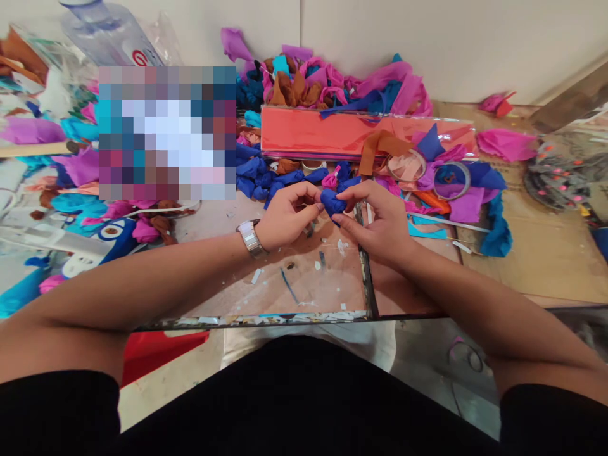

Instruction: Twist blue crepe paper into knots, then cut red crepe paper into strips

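Note:
A small bundle of dark blue crumpled paper or cloth point(333, 202) is held between my two hands above the worktable. My left hand point(291, 216), with a metal watch on its wrist, pinches the bundle's left side. On the right side, the thumb and fingers of my right hand point(377, 220) are closed on the same bundle. Just beyond the hands lie more blue twisted pieces point(256, 170) and a small pink one point(330, 178).
A flat red packet point(332, 134) lies behind the hands, with colourful scraps piled behind it. Tape rolls point(451, 181) are at the right, near cardboard point(536, 253). At the left are a clear bottle point(114, 35) and a blue-and-white object point(114, 239). Scraps litter the table point(266, 285).

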`<state>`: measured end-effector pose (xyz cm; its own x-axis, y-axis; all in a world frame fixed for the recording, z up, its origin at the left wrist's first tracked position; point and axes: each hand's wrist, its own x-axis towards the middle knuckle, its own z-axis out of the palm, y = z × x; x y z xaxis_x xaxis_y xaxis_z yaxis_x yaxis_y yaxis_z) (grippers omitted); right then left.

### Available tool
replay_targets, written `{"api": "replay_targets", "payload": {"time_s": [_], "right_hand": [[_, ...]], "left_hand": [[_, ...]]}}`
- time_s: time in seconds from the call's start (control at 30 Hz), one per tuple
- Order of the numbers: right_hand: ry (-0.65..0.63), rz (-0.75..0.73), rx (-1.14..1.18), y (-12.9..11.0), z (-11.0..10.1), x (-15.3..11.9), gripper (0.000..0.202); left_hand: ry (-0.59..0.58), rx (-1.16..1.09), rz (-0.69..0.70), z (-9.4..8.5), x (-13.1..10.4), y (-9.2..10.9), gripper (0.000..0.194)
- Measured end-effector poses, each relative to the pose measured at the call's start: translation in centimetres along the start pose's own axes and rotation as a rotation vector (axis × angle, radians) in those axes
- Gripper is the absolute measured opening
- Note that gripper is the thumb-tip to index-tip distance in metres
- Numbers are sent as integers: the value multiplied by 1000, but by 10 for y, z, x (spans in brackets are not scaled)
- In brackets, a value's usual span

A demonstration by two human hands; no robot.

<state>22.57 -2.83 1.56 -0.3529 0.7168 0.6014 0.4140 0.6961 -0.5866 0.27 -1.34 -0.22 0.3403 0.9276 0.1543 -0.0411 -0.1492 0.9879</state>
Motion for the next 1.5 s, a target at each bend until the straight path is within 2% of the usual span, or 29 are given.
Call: {"api": "replay_targets", "payload": {"time_s": [0.1, 0.23, 0.33, 0.47, 0.73, 1.03, 1.1, 1.17, 1.23, 1.3, 1.4, 1.5], "right_hand": [[7, 21, 14, -1, 1, 1, 30], [27, 81, 76, 0, 2, 1, 34], [39, 88, 68, 1, 3, 0, 36], [29, 44, 46, 2, 2, -2, 34], [13, 104, 111, 0, 3, -2, 36], [36, 230, 228, 3, 5, -3, 43], [38, 233, 223, 2, 5, -3, 42], [43, 229, 207, 1, 4, -2, 39], [28, 210, 174, 0, 3, -1, 34], [-7, 176, 123, 0, 2, 0, 30], [-55, 113, 51, 1, 1, 1, 28], [-78, 45, 6, 2, 1, 0, 27]], "left_hand": [[-4, -3, -1, 1, 0, 2, 9], [-20, -57, -36, 0, -1, 3, 9], [-56, -41, -49, -1, -2, 3, 20], [-79, 39, 9, -2, -2, 5, 33], [-60, 22, 11, -1, -1, 2, 10], [-104, 104, 20, -1, 0, 4, 10], [-91, 122, -2, -1, 0, 3, 8], [-51, 93, -2, 0, -1, 1, 14], [-21, 54, 52, -1, -2, -2, 27], [-29, 67, 161, -1, -3, -3, 35], [-69, 175, 323, -1, -5, -5, 37], [-63, 252, 376, -1, -6, -7, 36]]}}
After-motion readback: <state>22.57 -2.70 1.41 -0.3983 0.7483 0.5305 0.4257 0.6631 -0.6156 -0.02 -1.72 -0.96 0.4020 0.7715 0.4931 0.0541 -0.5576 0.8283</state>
